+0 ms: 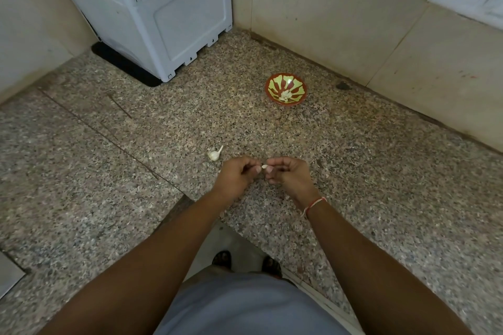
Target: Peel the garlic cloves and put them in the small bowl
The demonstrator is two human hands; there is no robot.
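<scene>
Both hands, left grip (pixel 239 174) and right grip (pixel 285 173), pinch one papery garlic clove (pixel 264 166) over speckled granite counter (pixel 353 171).

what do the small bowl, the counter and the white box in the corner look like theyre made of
Small bowl: probably glazed ceramic or glossy melamine; red rim, yellow-green pattern, a bright sheen inside.
Counter: polished granite by its look; speckled grey-brown grain, with a seam between slabs.
White box: likely moulded plastic; matt, with recessed panels, rounded edges and small clip tabs along the bottom edge.
</scene>
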